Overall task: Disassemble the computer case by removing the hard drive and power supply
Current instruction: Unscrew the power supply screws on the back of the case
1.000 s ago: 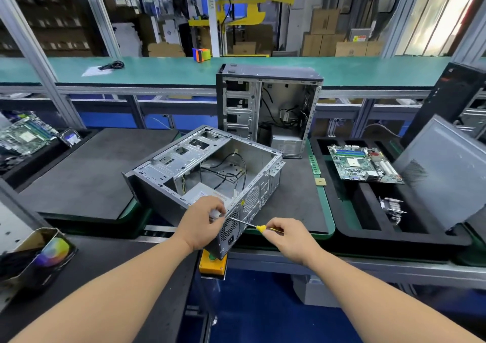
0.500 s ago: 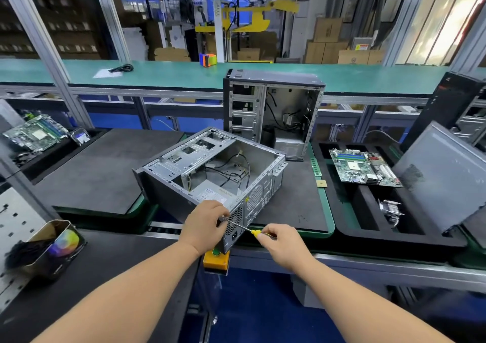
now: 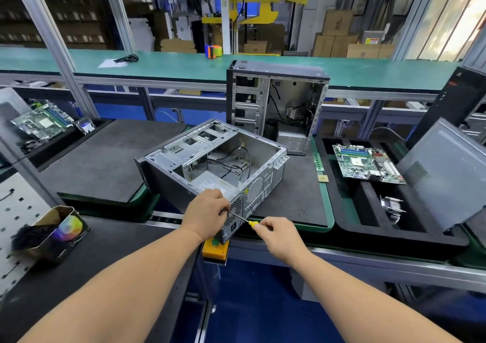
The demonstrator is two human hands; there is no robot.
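Since the earlier frames the hands have barely shifted; the left hand point(image 3: 207, 211) still grips the near rear corner of the open computer case point(image 3: 210, 163), and the right hand point(image 3: 278, 235) still pinches the yellow-handled screwdriver point(image 3: 242, 219) in its fingers, tip at the rear panel. No writing is legible, and the label on the power supply point(image 3: 213, 183) is too small to read. The grey steel case lies on its side on a dark mat point(image 3: 289, 198) on the counter; a second case point(image 3: 276, 106) stands behind it and a green motherboard point(image 3: 365, 163) lies in a black tray to the right.
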